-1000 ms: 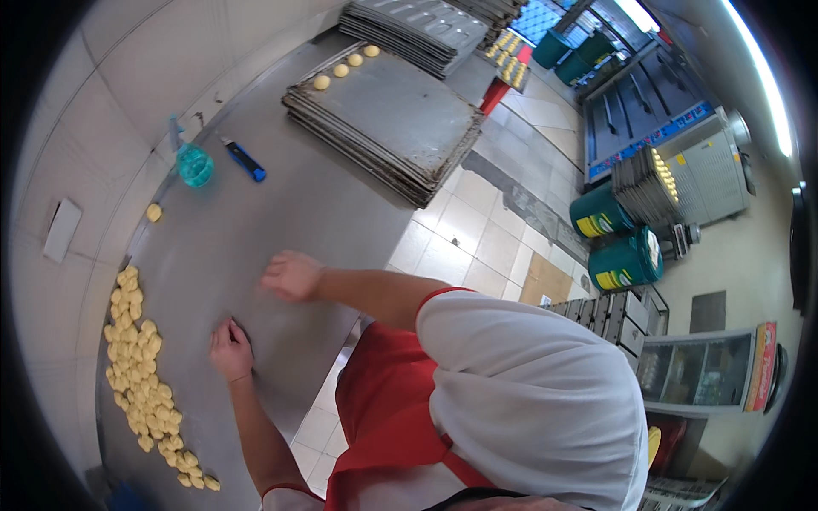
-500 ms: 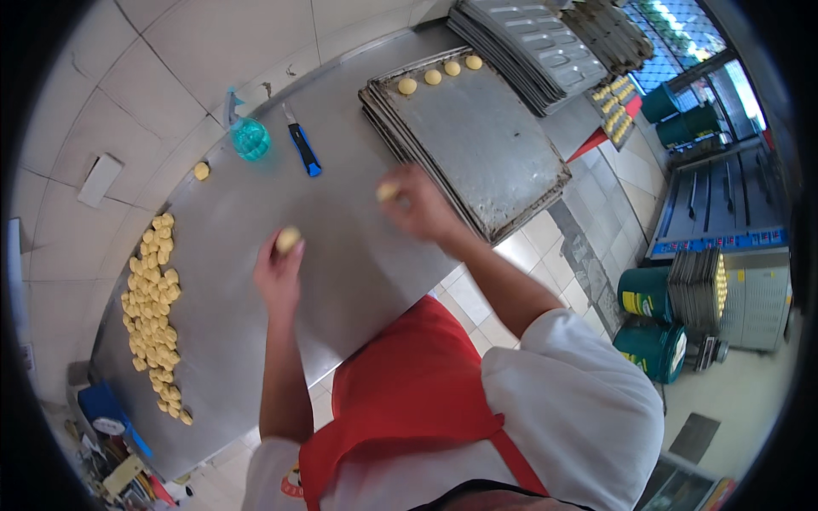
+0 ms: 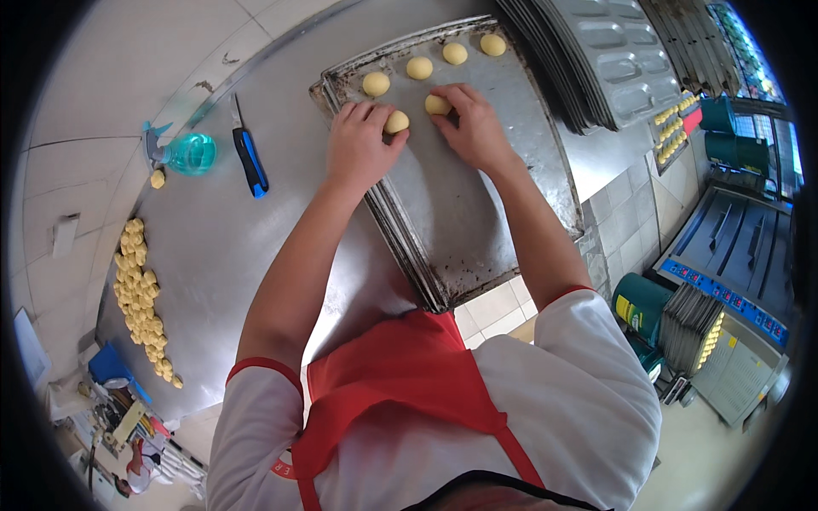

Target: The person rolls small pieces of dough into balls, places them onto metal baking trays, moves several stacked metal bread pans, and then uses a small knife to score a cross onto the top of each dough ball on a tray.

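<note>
Pinching: left hand (image 3: 365, 143), left dough ball (image 3: 396, 122); right hand (image 3: 474, 128), right dough ball (image 3: 436, 105) | far end of tray (image 3: 452, 217), just nearer than four-ball row (image 3: 418, 68) | could dent if squeezed, stick if crowded

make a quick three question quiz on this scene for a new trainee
1. How many dough balls form the row along the far edge of the top tray?
2. True or false: the left hand touches one dough ball and the right hand touches another.
3. Which tool lies between the spray bottle and the top tray?

Key:
1. Four
2. True
3. The blue-and-black knife
</note>
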The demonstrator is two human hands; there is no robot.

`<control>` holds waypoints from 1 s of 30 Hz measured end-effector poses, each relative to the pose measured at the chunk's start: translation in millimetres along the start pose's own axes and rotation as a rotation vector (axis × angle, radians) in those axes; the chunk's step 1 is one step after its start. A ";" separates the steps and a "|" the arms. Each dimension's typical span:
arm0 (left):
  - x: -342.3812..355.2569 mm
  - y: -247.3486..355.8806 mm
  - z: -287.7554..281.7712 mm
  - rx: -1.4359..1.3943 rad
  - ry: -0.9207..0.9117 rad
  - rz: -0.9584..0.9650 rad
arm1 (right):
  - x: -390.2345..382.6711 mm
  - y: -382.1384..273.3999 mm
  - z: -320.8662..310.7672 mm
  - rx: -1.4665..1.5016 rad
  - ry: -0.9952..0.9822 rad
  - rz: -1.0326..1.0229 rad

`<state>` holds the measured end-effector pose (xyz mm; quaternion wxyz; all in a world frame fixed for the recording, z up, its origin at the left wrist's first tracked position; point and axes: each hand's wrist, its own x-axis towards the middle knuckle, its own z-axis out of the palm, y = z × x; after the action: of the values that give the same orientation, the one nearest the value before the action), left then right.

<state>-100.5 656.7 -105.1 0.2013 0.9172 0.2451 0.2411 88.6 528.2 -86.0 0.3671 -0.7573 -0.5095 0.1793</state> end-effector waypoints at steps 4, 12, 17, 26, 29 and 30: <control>-23.4 -7.4 -63.0 -0.034 0.139 0.006 | -3.6 -14.6 -16.7 -0.147 -0.033 -0.051; -222.7 -285.3 -253.4 0.477 0.372 -0.542 | -109.1 -50.5 -14.0 -0.268 0.366 0.029; -236.6 -400.8 -331.9 0.699 0.140 -0.816 | -156.2 -148.6 51.8 -0.223 0.358 0.056; -306.7 -288.9 -370.3 -0.050 0.371 -0.246 | -176.7 -366.1 261.7 0.289 0.096 -0.120; -366.0 -196.9 -365.2 -0.391 0.200 -0.203 | -174.9 -422.9 319.2 0.367 -0.045 -0.095; -385.6 -180.3 -365.5 -0.485 0.160 -0.228 | -177.1 -411.6 324.8 0.327 -0.140 -0.134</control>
<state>-656.3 681.8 -32.1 0.4210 0.7868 0.2971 0.3399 -458.4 576.4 -16.5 0.4602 -0.6375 -0.5472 0.2869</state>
